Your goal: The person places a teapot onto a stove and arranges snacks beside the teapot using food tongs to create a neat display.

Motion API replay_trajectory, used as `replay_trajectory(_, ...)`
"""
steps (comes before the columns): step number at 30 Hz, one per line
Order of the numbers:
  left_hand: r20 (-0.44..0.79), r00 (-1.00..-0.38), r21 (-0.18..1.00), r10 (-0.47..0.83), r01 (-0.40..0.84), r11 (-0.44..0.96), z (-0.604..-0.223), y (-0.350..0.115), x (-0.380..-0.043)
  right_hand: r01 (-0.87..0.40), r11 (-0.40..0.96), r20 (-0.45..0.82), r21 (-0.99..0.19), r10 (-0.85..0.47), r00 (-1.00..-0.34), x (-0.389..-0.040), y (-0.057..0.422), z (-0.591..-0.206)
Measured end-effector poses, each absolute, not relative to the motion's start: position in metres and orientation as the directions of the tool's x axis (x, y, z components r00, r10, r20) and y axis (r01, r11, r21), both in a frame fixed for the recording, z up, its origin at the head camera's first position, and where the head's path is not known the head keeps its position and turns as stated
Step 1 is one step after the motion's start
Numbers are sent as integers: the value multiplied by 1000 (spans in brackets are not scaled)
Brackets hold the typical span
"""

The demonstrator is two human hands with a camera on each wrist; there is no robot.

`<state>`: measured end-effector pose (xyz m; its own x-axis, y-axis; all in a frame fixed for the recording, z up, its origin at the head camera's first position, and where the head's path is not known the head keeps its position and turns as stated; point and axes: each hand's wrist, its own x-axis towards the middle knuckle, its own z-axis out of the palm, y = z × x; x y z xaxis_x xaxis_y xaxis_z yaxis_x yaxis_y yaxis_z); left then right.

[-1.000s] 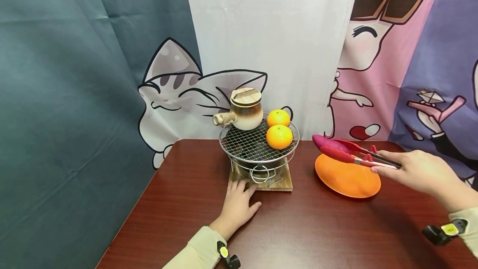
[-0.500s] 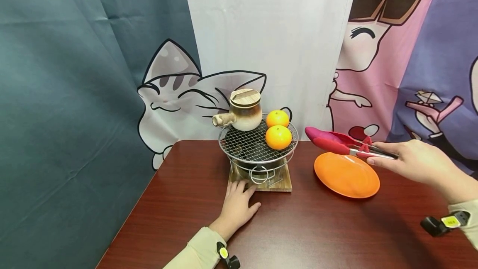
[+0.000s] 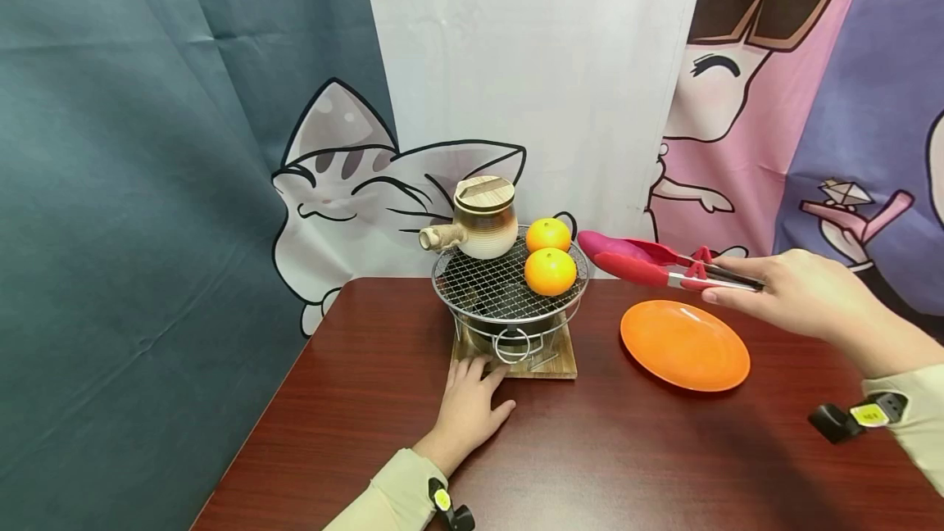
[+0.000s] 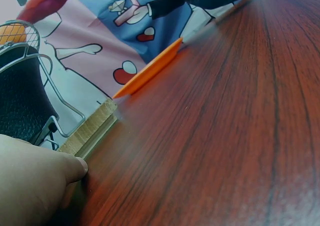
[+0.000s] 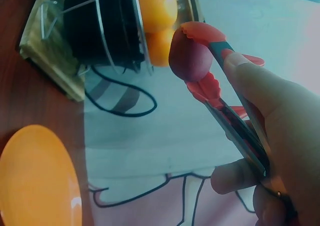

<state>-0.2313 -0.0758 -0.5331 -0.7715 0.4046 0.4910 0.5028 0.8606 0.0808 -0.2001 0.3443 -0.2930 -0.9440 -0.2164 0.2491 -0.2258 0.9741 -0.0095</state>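
Note:
My right hand (image 3: 804, 301) grips red-tipped metal tongs (image 3: 640, 270) in the air at the right. Between their tips sits a purple, rounded piece (image 5: 188, 58) that looks like a sweet potato. The tongs' far end is just right of a round wire-mesh grill (image 3: 483, 289). On the mesh rest two oranges, a front one (image 3: 550, 272) and a rear one (image 3: 548, 235). A lidded clay pot (image 3: 488, 232) with a side handle also stands there. My left hand (image 3: 469, 410) rests at the front edge of the wooden board (image 3: 564, 363) under the grill, fingers loosely spread.
An orange oval plate (image 3: 686, 347) lies on the dark red wooden table (image 3: 590, 449), below and right of the tongs. Behind the table hangs a cartoon-printed curtain (image 3: 575, 64). A wire ring (image 3: 512, 345) hangs at the grill's front.
My right hand has moved left and slightly up, carrying the tongs and the purple piece from over the plate to beside the grill. The left hand stays put.

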Motion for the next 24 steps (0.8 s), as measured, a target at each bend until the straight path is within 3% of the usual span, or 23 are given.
replay_trajectory(13,521,-750,70,407,513,855,-537,-76,-233,-272,962,276,-4,-260,-925,-205,320,-277)
replay_trajectory(24,496,-769,87,403,506,858,-534,-76,-231,-316,949,344,-7,-295,-892,-208,293,-267)
